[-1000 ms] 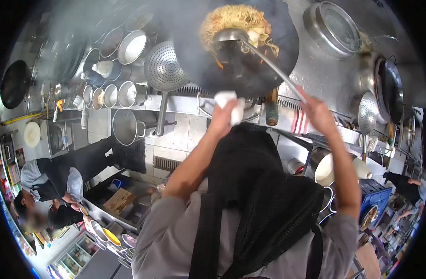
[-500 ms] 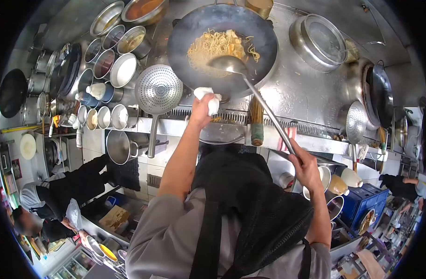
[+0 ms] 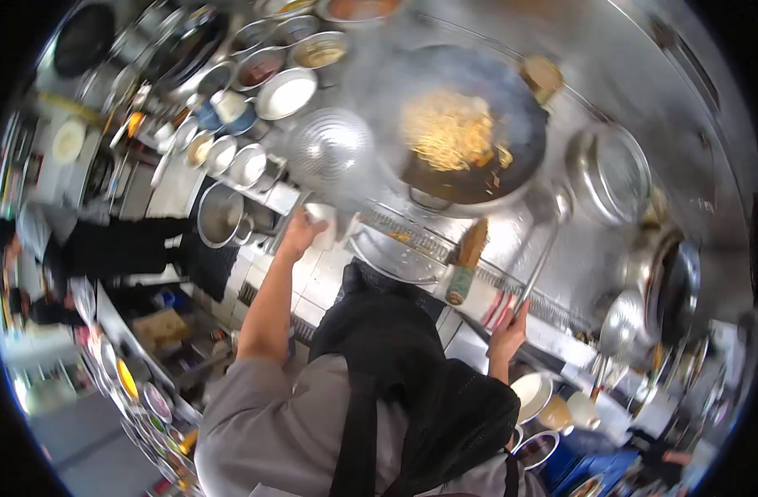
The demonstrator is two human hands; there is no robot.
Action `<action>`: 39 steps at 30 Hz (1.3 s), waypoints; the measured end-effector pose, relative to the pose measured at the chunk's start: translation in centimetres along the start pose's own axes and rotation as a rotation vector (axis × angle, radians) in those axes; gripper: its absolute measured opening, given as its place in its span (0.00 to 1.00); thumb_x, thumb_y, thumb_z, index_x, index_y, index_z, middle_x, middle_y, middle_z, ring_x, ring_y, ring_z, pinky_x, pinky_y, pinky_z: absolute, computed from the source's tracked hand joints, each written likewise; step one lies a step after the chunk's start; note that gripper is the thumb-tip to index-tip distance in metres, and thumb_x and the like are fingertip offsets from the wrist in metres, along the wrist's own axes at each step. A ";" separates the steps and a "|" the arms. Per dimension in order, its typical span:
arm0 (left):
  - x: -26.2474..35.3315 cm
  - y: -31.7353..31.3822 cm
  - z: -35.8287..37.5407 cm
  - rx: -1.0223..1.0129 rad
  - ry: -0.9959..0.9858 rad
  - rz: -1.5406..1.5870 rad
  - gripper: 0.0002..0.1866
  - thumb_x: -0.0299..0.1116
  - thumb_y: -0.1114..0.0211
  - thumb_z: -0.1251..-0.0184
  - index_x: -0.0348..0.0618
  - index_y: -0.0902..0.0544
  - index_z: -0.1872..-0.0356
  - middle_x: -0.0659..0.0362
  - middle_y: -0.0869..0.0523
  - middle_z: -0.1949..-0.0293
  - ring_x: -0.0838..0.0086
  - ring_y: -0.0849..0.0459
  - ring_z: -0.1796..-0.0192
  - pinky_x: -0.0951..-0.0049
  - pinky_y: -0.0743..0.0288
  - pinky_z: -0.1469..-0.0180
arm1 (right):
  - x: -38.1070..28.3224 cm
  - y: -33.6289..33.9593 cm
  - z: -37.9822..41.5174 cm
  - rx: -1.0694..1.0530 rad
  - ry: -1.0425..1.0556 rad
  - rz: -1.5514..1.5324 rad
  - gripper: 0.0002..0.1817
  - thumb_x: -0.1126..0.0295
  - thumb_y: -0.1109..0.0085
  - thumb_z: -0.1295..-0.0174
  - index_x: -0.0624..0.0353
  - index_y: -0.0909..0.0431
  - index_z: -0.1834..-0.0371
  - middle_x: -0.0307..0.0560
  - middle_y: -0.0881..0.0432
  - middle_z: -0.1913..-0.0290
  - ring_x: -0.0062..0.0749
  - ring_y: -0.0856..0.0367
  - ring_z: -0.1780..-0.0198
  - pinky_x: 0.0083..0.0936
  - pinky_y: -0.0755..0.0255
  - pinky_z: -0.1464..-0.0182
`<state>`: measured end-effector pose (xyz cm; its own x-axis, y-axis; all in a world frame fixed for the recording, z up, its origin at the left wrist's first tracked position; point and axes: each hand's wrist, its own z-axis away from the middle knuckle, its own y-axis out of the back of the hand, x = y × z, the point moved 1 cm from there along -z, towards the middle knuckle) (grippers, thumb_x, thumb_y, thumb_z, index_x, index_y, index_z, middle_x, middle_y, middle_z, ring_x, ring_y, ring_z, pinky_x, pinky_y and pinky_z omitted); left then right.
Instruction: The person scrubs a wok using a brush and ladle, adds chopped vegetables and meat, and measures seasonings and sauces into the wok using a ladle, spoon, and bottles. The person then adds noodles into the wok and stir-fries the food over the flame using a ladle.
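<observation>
My left hand [image 3: 299, 235] is closed on a folded white cloth [image 3: 322, 225], right at the handle of a large perforated strainer [image 3: 332, 149]; the handle is partly hidden there. My right hand [image 3: 508, 333] grips the end of a long metal ladle [image 3: 541, 258]. The ladle's bowl lies over the steel stove top, to the right of the wok. Fried noodles [image 3: 445, 137] with yellowish pieces sit in the dark, steaming wok [image 3: 524, 108]. A bamboo brush [image 3: 465, 269] with a green-wrapped grip lies between my hands at the stove's front edge.
Metal seasoning bowls [image 3: 286, 93] crowd the left side. A lidded round pot [image 3: 611, 174] stands right of the wok, with another perforated strainer [image 3: 622, 321] beyond. An empty steel pot [image 3: 221, 215] sits at lower left. A person in a black apron [image 3: 105, 240] is farther left.
The ladle has left the noodles and moved right, out of the wok. My left hand with the cloth has gone from the wok's near rim to the strainer handle. The view has turned.
</observation>
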<state>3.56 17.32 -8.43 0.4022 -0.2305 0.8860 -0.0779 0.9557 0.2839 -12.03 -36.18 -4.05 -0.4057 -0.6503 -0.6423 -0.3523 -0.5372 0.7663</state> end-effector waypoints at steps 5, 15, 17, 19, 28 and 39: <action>2.1 1.7 0.2 -0.180 -0.043 -0.320 0.28 0.49 0.25 0.36 0.36 0.21 0.46 0.53 0.16 0.52 0.65 0.20 0.49 0.61 0.25 0.44 | 2.9 -4.8 1.9 0.062 0.333 0.162 0.32 0.70 0.49 0.24 0.67 0.41 0.19 0.70 0.34 0.23 0.63 0.35 0.23 0.44 0.37 0.24; -1.5 -0.5 5.9 0.267 -0.450 -0.298 0.51 0.49 0.24 0.38 0.33 0.43 0.22 0.33 0.31 0.32 0.37 0.30 0.30 0.48 0.34 0.28 | -3.6 -6.6 2.1 -0.213 0.599 0.702 0.30 0.69 0.37 0.34 0.65 0.27 0.28 0.66 0.24 0.38 0.56 0.29 0.31 0.45 0.31 0.32; -0.5 4.6 12.7 0.290 -0.554 -0.191 0.49 0.44 0.24 0.38 0.34 0.41 0.22 0.35 0.30 0.31 0.40 0.30 0.29 0.48 0.34 0.27 | -6.1 -7.3 2.9 -0.299 0.668 0.646 0.29 0.69 0.37 0.34 0.65 0.27 0.29 0.66 0.24 0.39 0.56 0.29 0.32 0.45 0.31 0.33; -1.7 12.2 19.8 0.392 -0.608 -0.131 0.46 0.41 0.24 0.37 0.35 0.38 0.23 0.38 0.28 0.31 0.42 0.30 0.28 0.48 0.34 0.26 | -8.8 -8.6 3.9 -0.373 0.747 0.608 0.29 0.69 0.37 0.34 0.65 0.26 0.29 0.65 0.24 0.39 0.55 0.28 0.33 0.45 0.30 0.33; -24.9 49.3 59.9 1.835 0.036 -0.819 0.13 0.23 0.32 0.42 0.38 0.16 0.54 0.45 0.13 0.57 0.47 0.15 0.52 0.52 0.23 0.45 | -19.9 -15.4 11.1 -0.631 0.983 0.558 0.29 0.69 0.35 0.35 0.64 0.25 0.30 0.63 0.23 0.43 0.53 0.25 0.37 0.43 0.28 0.37; -41.0 61.9 77.4 1.140 0.763 -0.713 0.20 0.32 0.27 0.41 0.39 0.15 0.48 0.42 0.12 0.47 0.50 0.15 0.42 0.55 0.22 0.38 | -26.9 -17.8 20.5 -0.874 0.937 0.588 0.28 0.68 0.33 0.36 0.64 0.23 0.32 0.60 0.22 0.46 0.50 0.22 0.43 0.42 0.25 0.42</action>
<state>-88.38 71.76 1.24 0.9842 -0.0778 0.1592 -0.1621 -0.0314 0.9863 -12.16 1.89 -0.68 0.5176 -0.8184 -0.2498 0.4396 0.0038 0.8982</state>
